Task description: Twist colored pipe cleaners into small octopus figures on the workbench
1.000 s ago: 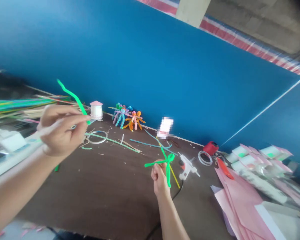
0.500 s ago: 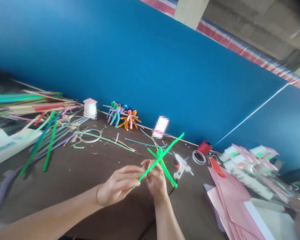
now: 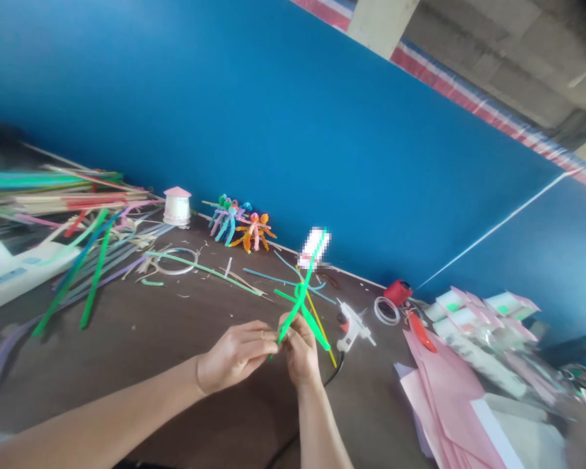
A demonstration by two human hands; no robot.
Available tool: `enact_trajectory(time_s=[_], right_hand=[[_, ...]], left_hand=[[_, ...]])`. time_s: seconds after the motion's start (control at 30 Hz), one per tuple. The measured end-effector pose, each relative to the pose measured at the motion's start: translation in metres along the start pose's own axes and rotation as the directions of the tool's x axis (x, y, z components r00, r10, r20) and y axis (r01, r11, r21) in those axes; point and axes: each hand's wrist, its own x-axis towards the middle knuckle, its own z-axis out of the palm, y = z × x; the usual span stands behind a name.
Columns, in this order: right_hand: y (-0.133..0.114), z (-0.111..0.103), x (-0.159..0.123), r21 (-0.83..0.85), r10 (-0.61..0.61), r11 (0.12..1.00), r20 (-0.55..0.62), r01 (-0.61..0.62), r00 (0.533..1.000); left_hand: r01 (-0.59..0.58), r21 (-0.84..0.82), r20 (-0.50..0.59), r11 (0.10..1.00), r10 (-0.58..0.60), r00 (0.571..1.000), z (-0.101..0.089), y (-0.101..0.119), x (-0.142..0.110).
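blue painted wall (image 3: 293, 130) runs behind a dark brown worktop (image 3: 190, 326), with small pipe-cleaner figures (image 3: 241, 229) standing along its back edge and a white spool with a pink cap (image 3: 177, 208) to their left. loose pipe cleaners (image 3: 85, 273) lie toward the far left beside a white power strip (image 3: 14, 273). a hot glue gun (image 3: 351, 327) sits just right of the hands, near a small red object (image 3: 398, 292), and pink paper sheets (image 3: 444, 404) are piled at lower right. over the worktop, the left hand (image 3: 234, 357) and right hand (image 3: 300, 352) nearly meet, each in a narrow pinching grip on a bright green pipe-cleaner shape (image 3: 300, 293), its stems splayed out from a central twist.
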Motion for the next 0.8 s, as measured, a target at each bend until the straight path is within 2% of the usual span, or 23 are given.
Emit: enact_trajectory(time_s=[0.1, 0.23, 0.37, 0.47, 0.53, 0.63, 0.7, 0.73, 0.77, 0.8], right_hand=[[0.0012, -0.0004, -0.0014, -0.016, 0.019, 1.0, 0.011, -0.019, 1.0], [0.0025, -0.001, -0.0035, 0.021, 0.03, 0.999, 0.044, -0.031, 0.999], [0.0018, -0.0009, -0.0044, -0.029, 0.04, 0.999, 0.079, -0.038, 0.996], [-0.0011, 0.0001, -0.0047, -0.151, 0.037, 0.988, 0.118, -0.019, 0.992], [-0.0033, 0.0012, -0.0046, -0.288, -0.016, 0.956, 0.157, 0.061, 0.987], [-0.0037, 0.0018, -0.0034, -0.426, -0.093, 0.893, 0.141, 0.145, 0.986], [-0.0015, 0.0009, -0.0018, -0.441, -0.109, 0.886, 0.1, 0.142, 0.989], [0.0, 0.0001, -0.001, -0.442, -0.108, 0.887, 0.083, 0.134, 0.991], [0.0015, -0.0006, -0.0003, -0.442, -0.109, 0.888, 0.067, 0.127, 0.992], [0.0028, -0.0013, 0.0003, -0.444, -0.11, 0.888, 0.05, 0.12, 0.993]], left_hand=[[0.011, 0.031, 0.032, 0.999, -0.012, 0.999, -0.0035, 0.0008, -0.0026], [0.001, 0.048, 0.139, 0.999, -0.007, 0.99, -0.0067, 0.0023, -0.0021], [0.011, 0.036, 0.192, 0.999, -0.018, 0.981, -0.0061, 0.0042, -0.0004], [0.046, 0.066, 0.214, 0.997, -0.059, 0.975, -0.0046, 0.0038, -0.0008], [0.064, 0.093, 0.21, 0.994, -0.083, 0.974, -0.0036, 0.003, -0.0016], [0.079, 0.095, 0.191, 0.992, -0.096, 0.977, -0.0023, 0.0032, -0.0026], [0.147, 0.041, 0.15, 0.988, -0.152, 0.977, -0.0012, 0.0039, -0.0024], [0.225, -0.001, 0.108, 0.974, -0.224, 0.969, -0.0005, 0.004, -0.0021], [0.331, -0.059, 0.06, 0.942, -0.328, 0.943, 0.0002, 0.0035, -0.0016], [0.449, -0.134, 0.022, 0.883, -0.451, 0.892, 0.0011, 0.0025, -0.0009]])
